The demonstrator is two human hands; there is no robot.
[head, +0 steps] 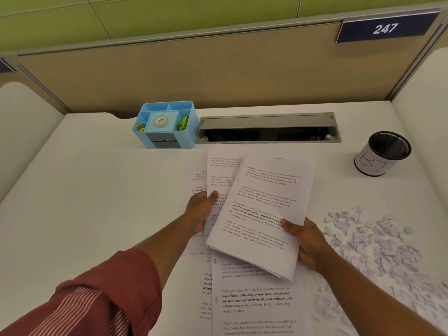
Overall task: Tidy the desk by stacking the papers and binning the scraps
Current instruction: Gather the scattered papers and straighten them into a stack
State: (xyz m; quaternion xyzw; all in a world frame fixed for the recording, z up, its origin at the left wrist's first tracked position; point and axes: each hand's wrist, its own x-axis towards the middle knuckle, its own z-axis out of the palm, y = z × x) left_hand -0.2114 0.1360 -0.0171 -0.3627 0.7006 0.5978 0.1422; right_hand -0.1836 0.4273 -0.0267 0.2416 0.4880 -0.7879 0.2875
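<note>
My right fingers (289, 227) curl round the lower right edge of a thin sheaf (261, 214), thumb on top of the print, the rest underneath; the right hand (311, 246) holds it lifted and tilted above the worktop (97, 190). My left fingers (213, 196) pinch the edge of another sheet (221, 173) just behind, which the left hand (200, 212) raises off the pile. More sheets (257, 304) lie loose and askew below, nearer me.

I judge the paper light, limp and slick sheet on sheet: gripped at 1 corner it will droop and fan, so I would hold mid-edge, both sides, and knock the edges square on the worktop.

The scraps (378, 241) spread to the right, tiny and featherlight; I expect sweeping to beat pinching. The mesh cup (384, 154) behind them looks like the bin.
</note>
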